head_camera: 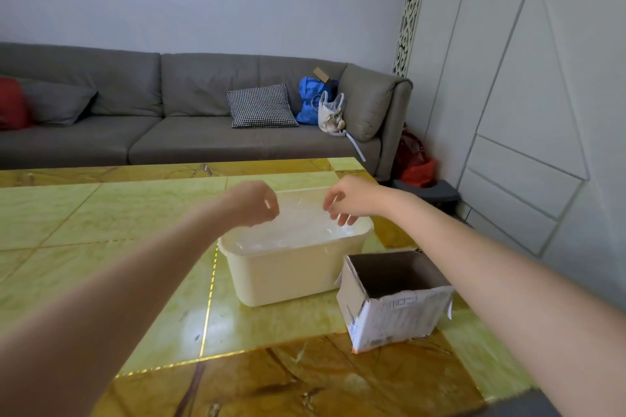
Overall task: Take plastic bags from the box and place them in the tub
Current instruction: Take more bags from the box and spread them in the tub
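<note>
Clear crinkled plastic bags (298, 230) in cream tub (288, 278)

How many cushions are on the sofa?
3: a red cushion at the far left, a grey cushion beside it, a checked cushion toward the right. Others may be out of view.

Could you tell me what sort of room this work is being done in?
Most likely a home living room: a long grey sofa with a checked cushion and bags stands against the wall, and the tub and box sit on a glossy stone-patterned table.
</note>
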`<state>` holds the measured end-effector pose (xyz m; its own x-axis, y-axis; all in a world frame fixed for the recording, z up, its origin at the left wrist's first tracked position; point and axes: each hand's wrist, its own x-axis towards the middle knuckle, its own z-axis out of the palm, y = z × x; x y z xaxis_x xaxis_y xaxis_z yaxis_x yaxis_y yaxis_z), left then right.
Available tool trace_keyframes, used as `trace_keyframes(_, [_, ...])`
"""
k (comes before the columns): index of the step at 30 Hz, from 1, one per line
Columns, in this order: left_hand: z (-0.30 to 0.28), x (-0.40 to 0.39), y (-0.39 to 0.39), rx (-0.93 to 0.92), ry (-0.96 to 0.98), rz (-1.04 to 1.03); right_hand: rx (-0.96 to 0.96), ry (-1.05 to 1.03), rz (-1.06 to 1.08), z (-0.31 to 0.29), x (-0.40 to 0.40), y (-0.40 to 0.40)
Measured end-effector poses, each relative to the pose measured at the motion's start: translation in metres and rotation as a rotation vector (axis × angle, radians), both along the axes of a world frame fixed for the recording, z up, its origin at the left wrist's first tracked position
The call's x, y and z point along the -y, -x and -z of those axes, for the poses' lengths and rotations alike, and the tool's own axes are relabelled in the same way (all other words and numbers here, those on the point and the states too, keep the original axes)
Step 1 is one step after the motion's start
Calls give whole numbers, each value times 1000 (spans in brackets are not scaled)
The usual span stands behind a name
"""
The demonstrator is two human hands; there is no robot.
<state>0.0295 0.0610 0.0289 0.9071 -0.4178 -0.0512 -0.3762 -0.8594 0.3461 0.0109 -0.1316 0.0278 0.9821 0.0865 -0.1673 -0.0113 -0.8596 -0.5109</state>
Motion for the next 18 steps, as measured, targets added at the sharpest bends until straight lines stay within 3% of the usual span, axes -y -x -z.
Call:
trace_keyframes(4, [-9, 37, 31, 22, 57, 173, -86, -120, 15, -13, 13, 23])
trace_keyframes(7, [0, 62, 47, -49, 48, 283, -282, -156, 16, -16, 27, 42])
trace_keyframes(14, [32, 85, 66, -88, -169, 358, -723, 152, 91, 31, 37, 65])
trace_keyframes(18, [38, 85, 68, -119, -141, 356, -691, 424, 16, 44, 34, 65])
